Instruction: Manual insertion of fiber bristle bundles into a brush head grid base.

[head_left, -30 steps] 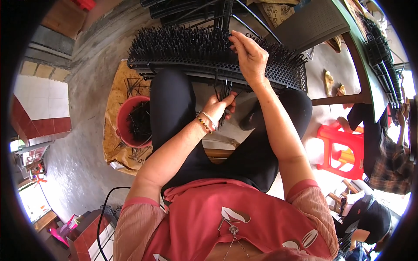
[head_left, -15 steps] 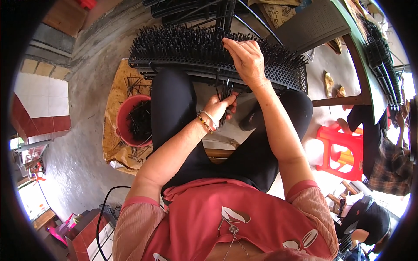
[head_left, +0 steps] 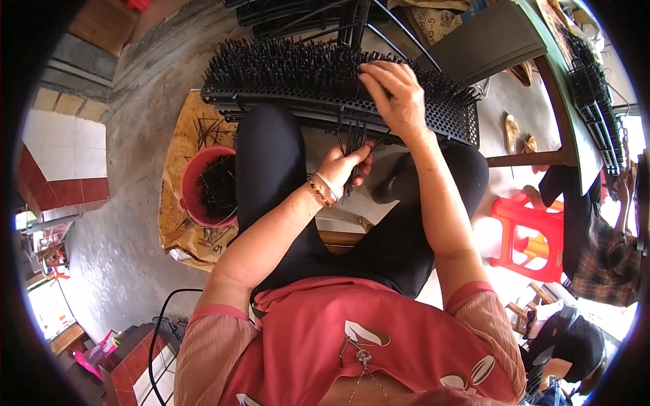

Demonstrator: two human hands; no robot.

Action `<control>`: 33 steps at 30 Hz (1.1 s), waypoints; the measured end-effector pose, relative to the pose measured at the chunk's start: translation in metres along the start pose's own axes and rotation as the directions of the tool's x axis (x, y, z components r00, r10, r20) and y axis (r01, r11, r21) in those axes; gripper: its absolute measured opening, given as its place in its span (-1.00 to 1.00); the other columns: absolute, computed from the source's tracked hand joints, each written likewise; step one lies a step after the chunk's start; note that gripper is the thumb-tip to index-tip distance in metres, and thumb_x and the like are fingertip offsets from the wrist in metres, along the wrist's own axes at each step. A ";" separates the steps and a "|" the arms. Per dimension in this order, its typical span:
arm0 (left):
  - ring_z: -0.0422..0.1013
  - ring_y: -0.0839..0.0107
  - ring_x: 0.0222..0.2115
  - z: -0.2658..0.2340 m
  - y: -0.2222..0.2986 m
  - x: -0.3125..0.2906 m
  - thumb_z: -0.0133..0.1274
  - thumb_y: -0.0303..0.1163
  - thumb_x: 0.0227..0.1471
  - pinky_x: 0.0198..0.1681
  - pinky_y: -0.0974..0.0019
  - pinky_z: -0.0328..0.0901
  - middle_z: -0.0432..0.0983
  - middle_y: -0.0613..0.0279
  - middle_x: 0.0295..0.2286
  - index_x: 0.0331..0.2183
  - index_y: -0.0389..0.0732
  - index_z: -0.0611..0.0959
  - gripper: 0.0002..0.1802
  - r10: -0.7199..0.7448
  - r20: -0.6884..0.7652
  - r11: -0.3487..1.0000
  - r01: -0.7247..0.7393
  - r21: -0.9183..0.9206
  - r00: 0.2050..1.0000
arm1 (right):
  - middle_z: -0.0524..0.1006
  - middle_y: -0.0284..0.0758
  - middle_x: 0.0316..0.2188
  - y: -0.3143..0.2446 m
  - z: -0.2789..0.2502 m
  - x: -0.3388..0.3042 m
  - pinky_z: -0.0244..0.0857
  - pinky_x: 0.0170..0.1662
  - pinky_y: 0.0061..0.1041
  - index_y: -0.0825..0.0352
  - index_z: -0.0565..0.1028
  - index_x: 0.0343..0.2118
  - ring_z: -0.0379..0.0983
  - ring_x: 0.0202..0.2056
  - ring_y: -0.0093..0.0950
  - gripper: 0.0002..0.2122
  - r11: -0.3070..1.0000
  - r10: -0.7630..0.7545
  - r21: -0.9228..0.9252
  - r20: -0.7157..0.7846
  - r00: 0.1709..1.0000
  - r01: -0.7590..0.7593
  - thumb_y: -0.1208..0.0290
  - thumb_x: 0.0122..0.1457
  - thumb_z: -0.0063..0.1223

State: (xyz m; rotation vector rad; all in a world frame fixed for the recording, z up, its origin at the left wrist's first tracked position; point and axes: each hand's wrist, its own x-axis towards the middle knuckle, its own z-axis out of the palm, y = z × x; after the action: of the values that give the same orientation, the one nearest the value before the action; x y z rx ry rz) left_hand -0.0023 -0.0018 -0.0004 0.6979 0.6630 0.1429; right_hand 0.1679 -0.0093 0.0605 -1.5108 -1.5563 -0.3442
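Observation:
My left hand (head_left: 345, 166) is closed round a bundle of thin black sticks (head_left: 355, 141), held between my knees just in front of a black perforated rack (head_left: 433, 120). Many short black sticks (head_left: 284, 64) stand upright in the rack's holes, packed densely across its back part. Over the rack's front right part is my right hand (head_left: 401, 98). Its thumb and forefinger are bent and slightly apart beside the standing sticks, with nothing plainly held between them.
A red bucket (head_left: 193, 183) of black sticks stands on a yellow-brown sack (head_left: 175, 203) left of my leg. To the right are a table (head_left: 565, 88), a red plastic stool (head_left: 501, 230) and yellow slippers (head_left: 511, 132). A person (head_left: 613, 250) sits at the far right. Metal frames lie behind the rack.
My right hand has moved right and slightly nearer to me, and its pinched fingertips have parted. My left hand keeps its bundle in nearly the same place.

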 end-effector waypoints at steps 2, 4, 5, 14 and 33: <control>0.29 0.57 -0.57 0.002 0.003 -0.003 -0.01 -0.31 0.08 -0.68 0.54 0.10 0.38 0.38 -0.51 -0.20 -0.16 0.49 -0.77 0.019 0.057 0.996 -0.014 -0.086 0.998 | 0.54 -0.23 -0.38 0.002 -0.008 0.000 0.31 -0.29 -0.55 0.41 0.55 -0.37 0.46 -0.38 -0.41 -0.89 0.995 0.080 0.060 -0.111 0.991 -0.074 0.56 0.00 0.12; 0.30 0.57 -0.57 0.003 0.007 -0.007 -0.01 -0.31 0.08 -0.68 0.54 0.11 0.39 0.35 -0.51 -0.21 -0.18 0.48 -0.77 0.087 0.100 0.989 -0.074 -0.131 0.991 | 0.53 -0.31 -0.42 -0.003 -0.023 -0.001 0.28 -0.32 -0.65 0.44 0.54 -0.36 0.42 -0.41 -0.59 -0.88 0.928 0.314 0.222 -0.028 0.949 -0.300 0.51 0.07 0.08; 0.31 0.57 -0.57 0.003 0.008 -0.008 -0.02 -0.31 0.09 -0.68 0.53 0.13 0.39 0.33 -0.50 -0.22 -0.20 0.47 -0.77 0.154 0.139 0.976 -0.128 -0.176 0.978 | 0.53 -0.34 -0.44 -0.003 -0.030 -0.002 0.27 -0.34 -0.68 0.45 0.54 -0.35 0.39 -0.43 -0.64 -0.86 0.882 0.404 0.244 0.055 0.913 -0.404 0.49 0.10 0.06; 0.30 0.56 -0.60 0.005 0.010 -0.007 -0.04 -0.28 0.10 -0.70 0.55 0.11 0.40 0.31 -0.47 -0.20 -0.18 0.48 -0.76 0.179 0.088 0.959 -0.154 -0.238 0.980 | 0.54 -0.36 -0.47 -0.005 -0.035 -0.016 0.28 -0.42 -0.71 0.42 0.50 -0.21 0.36 -0.52 -0.70 -0.79 0.434 0.559 0.481 0.520 0.646 -0.762 0.42 0.14 0.03; 0.34 0.44 -0.48 -0.002 0.001 -0.002 -0.19 -0.43 0.04 -0.46 0.39 0.25 0.43 0.19 -0.43 -0.13 -0.27 0.47 -0.67 -0.067 0.229 0.963 0.123 -0.240 0.971 | 0.53 -0.35 -0.48 -0.001 -0.010 -0.001 0.32 -0.43 -0.71 0.41 0.51 -0.25 0.43 -0.52 -0.65 -0.84 0.884 0.355 0.287 0.100 0.930 -0.368 0.57 0.10 0.00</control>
State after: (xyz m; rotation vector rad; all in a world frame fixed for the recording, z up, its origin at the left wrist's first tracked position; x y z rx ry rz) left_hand -0.0046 -0.0006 -0.0001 0.4270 0.4552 0.0585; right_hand 0.1708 -0.0169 0.0657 -1.5305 -1.2550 0.1401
